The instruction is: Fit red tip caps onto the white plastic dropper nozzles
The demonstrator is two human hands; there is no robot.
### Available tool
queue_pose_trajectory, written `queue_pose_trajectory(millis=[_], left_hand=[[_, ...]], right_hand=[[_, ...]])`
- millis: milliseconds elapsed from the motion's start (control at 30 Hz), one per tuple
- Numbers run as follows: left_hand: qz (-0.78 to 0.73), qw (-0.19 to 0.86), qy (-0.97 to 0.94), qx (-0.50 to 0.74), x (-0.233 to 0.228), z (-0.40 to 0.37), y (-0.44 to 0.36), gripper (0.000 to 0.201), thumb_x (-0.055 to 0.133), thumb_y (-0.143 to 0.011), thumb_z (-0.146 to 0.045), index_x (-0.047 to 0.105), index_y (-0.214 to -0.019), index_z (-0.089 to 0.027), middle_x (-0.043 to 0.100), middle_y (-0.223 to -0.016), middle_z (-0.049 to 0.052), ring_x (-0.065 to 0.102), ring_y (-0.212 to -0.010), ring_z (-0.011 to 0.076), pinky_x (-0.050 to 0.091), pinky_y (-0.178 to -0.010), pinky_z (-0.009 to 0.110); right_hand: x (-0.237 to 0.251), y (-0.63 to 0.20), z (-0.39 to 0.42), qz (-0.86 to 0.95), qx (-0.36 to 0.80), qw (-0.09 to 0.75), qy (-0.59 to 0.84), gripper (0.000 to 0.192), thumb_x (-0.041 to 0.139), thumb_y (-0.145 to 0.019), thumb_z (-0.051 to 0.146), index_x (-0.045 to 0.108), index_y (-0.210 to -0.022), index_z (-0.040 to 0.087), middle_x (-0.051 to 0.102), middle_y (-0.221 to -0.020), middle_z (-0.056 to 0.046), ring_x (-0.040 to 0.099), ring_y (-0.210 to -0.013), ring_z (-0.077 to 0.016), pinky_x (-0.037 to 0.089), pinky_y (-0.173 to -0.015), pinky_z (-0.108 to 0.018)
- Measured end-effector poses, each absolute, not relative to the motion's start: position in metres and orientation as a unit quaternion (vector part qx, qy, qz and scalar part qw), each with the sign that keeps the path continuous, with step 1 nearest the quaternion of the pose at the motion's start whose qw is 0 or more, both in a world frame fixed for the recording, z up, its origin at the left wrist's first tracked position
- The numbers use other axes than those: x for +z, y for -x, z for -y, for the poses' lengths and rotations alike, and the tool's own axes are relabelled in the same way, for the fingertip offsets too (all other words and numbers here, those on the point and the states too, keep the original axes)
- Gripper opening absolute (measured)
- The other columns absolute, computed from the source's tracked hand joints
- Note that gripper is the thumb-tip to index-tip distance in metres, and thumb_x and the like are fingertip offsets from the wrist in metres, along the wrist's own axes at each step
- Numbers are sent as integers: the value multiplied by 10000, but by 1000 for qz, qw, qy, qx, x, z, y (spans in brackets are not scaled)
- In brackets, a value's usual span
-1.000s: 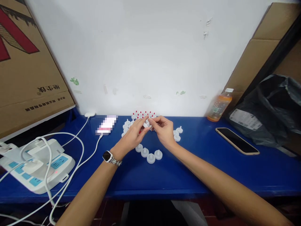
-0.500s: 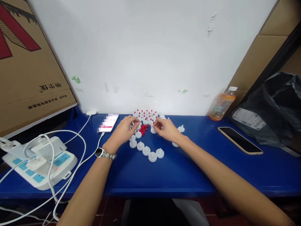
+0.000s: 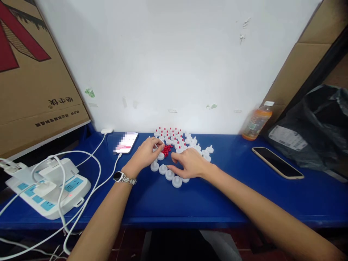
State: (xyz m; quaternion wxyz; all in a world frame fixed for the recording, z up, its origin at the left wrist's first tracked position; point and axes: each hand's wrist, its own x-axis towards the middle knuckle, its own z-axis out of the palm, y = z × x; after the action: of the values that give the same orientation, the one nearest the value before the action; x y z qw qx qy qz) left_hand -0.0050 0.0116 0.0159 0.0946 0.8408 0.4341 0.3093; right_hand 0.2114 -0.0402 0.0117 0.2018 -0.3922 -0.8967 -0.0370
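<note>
My left hand [image 3: 150,151] is at the left of a pile of small red caps [image 3: 166,150]. Its thumb and fingers are pinched together, and what they hold, if anything, is too small to make out. My right hand [image 3: 189,163] hovers over the front white nozzle lids, thumb and index finger apart, the thumb tip by a white nozzle lid [image 3: 170,175]. Another white lid [image 3: 177,182] sits just in front. Behind the hands stand several white lids with red caps on their nozzles [image 3: 168,140]. More uncapped lids [image 3: 194,140] lie to the right; some are hidden by my hands.
On the blue table [image 3: 217,203], a lit phone [image 3: 127,142] and a power strip [image 3: 51,194] with looping white cables are at left. A dark phone [image 3: 277,163], an orange drink bottle [image 3: 257,121] and a black plastic bag [image 3: 312,127] are at right. The white wall [image 3: 176,65] rises behind.
My right hand has come forward, away from the capped lids to the front row of lids, and its fingers have parted. A red-capped lid stands where it was. My left hand has shifted slightly.
</note>
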Motion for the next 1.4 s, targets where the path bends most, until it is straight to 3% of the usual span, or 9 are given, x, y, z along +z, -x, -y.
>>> queue_pose_trajectory(millis=[133, 333, 533, 733, 833, 933, 1100, 1267, 1400], left_hand=[[-431, 94, -842, 310, 17, -10, 4, 276, 474, -956, -397, 679, -949, -213, 655, -916, 49, 585, -884, 215, 451, -827, 354], [-419, 94, -848, 310, 17, -9, 2, 260, 495, -945, -394, 672, -918, -205, 676, -903, 49, 583, -882, 221, 448, -834, 376], [-355, 126, -872, 314, 18, 1, -9, 383, 664, -834, -483, 635, -1116, -225, 679, -1057, 53, 589, -974, 235, 470, -853, 372], [-385, 121, -869, 287, 15, -4, -7, 322, 515, -936, -429, 605, -1154, -209, 676, -931, 62, 613, -845, 229, 471, -766, 361], [-421, 96, -853, 293, 15, -8, 3, 321, 501, -937, -427, 591, -1158, -212, 658, -865, 51, 620, -825, 234, 468, -743, 354], [-460, 69, -837, 286, 14, -11, 12, 338, 502, -928, -440, 593, -1150, -201, 645, -844, 58, 624, -809, 243, 466, -717, 355], [-485, 52, -830, 272, 11, -14, 16, 356, 487, -928, -460, 605, -1135, -196, 645, -834, 66, 624, -775, 239, 457, -673, 339], [-478, 60, -834, 268, 10, -14, 15, 354, 483, -930, -467, 610, -1121, -198, 656, -846, 68, 621, -768, 237, 451, -664, 336], [-482, 75, -832, 266, 13, -12, 13, 343, 491, -924, -470, 615, -1100, -202, 659, -845, 68, 626, -763, 245, 451, -667, 345]], right_hand=[[-4, -204, 28, 862, -112, 199, 452, 394, 401, -986, 466, 669, -867, 203, 665, -616, -52, 543, -523, -162, 189, -559, -287], [-5, -206, 18, 831, -104, 182, 515, 331, 436, -989, 406, 674, -884, 202, 689, -653, -71, 606, -578, -192, 233, -555, -280], [4, -197, 9, 767, 5, 391, 509, 178, 479, -944, 293, 611, -1043, 226, 625, -632, 20, 552, -543, -149, 321, -566, -248], [13, -181, -11, 740, 121, 487, 447, 188, 469, -956, 380, 580, -976, 229, 580, -612, 42, 529, -545, -139, 365, -579, -249], [17, -186, -20, 785, 69, 415, 454, 180, 461, -949, 301, 610, -914, 207, 669, -778, -22, 587, -728, -170, 389, -698, -286], [18, -193, -24, 856, -32, 244, 454, 130, 527, -879, 201, 656, -864, 188, 702, -915, -75, 565, -945, -239, 345, -844, -370], [12, -190, -28, 887, -118, 76, 439, 164, 542, -872, 181, 701, -900, 149, 706, -974, -145, 526, -1010, -295, 288, -895, -430], [10, -184, -33, 888, -120, 67, 440, 191, 519, -878, 154, 708, -849, 135, 712, -935, -166, 538, -1015, -305, 296, -907, -439], [12, -189, -29, 870, -22, 193, 453, 108, 583, -831, 178, 688, -815, 160, 718, -887, -110, 585, -939, -256, 373, -869, -395]])
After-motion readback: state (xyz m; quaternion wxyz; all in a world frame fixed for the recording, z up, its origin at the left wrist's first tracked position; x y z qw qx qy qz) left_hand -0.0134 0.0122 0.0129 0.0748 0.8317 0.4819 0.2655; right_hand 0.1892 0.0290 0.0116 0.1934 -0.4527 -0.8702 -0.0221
